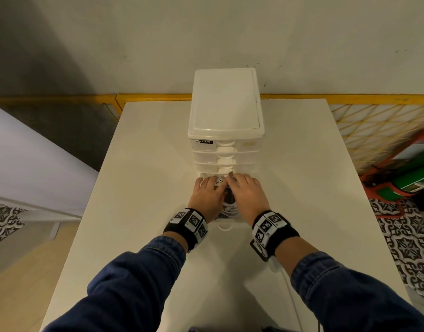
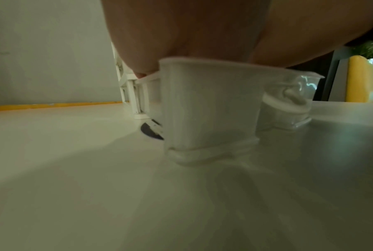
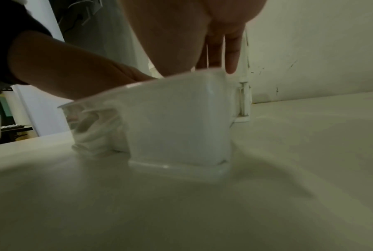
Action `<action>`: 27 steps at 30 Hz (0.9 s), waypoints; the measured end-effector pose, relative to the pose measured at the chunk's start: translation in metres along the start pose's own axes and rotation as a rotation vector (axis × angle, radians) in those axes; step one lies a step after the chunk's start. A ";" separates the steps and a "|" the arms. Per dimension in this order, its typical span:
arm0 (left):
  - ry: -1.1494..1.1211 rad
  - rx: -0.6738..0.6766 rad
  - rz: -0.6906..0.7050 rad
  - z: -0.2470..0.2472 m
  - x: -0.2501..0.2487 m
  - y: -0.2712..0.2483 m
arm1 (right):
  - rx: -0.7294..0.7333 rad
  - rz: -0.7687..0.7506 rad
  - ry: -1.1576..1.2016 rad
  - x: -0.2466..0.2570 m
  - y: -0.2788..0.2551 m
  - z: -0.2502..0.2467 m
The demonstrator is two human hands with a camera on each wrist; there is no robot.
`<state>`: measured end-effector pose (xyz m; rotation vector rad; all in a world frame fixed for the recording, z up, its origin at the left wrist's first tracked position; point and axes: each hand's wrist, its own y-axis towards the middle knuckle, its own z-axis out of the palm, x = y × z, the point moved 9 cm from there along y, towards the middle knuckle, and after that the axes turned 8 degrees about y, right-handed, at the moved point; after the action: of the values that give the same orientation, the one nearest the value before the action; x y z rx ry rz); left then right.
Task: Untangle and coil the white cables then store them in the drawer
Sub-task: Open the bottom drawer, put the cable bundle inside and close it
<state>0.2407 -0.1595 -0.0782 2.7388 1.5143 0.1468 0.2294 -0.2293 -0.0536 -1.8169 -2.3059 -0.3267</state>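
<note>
White cables [image 1: 230, 207] lie coiled in the bottom drawer [image 1: 224, 225], which is pulled out from the clear plastic drawer unit [image 1: 226, 111] toward the near edge of the white table [image 1: 146, 164]. The unit stands at the middle of the table's far edge. Both hands reach down into the drawer side by side: the left hand [image 1: 206, 195] lies palm down over the left part of the coil, the right hand [image 1: 248, 195] over the right part, fingers stretched forward and only slightly bent. Whether the fingertips grip the cables cannot be told. A metal plug end [image 1: 230, 174] shows just beyond the right hand's fingers.
</note>
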 end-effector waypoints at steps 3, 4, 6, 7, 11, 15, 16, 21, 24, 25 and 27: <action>-0.014 0.004 -0.021 0.005 0.002 0.000 | 0.025 -0.028 -0.040 0.002 -0.004 0.004; -0.020 0.016 -0.032 0.007 0.003 0.000 | 0.039 -0.014 -0.075 0.000 -0.005 0.005; -0.023 0.059 -0.057 0.010 0.006 0.001 | 0.048 0.018 -0.146 -0.002 -0.007 0.004; -0.023 0.099 -0.065 0.013 0.007 0.001 | 0.046 0.022 -0.176 -0.001 -0.008 0.004; -0.024 0.188 -0.066 0.019 0.007 -0.001 | 0.047 0.040 -0.246 0.004 -0.011 0.007; -0.052 0.218 -0.091 0.014 0.007 0.002 | 0.131 0.127 -0.323 0.000 -0.018 0.010; -0.057 0.226 -0.097 0.013 0.006 0.003 | 0.154 0.149 -0.332 -0.004 -0.020 0.012; -0.064 0.245 -0.111 0.014 0.003 0.002 | 0.136 0.181 -0.321 -0.014 -0.019 0.007; -0.109 0.216 -0.111 0.014 0.003 -0.002 | 0.136 0.205 -0.252 -0.020 -0.019 0.008; -0.130 0.212 -0.108 0.013 0.004 -0.004 | 0.127 0.211 -0.231 -0.021 -0.018 0.008; -0.166 0.202 -0.106 0.011 0.004 -0.007 | 0.120 0.215 -0.188 -0.022 -0.017 0.009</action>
<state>0.2373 -0.1520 -0.0889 2.7247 1.7080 -0.2411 0.2179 -0.2507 -0.0691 -2.0878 -2.1621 0.0151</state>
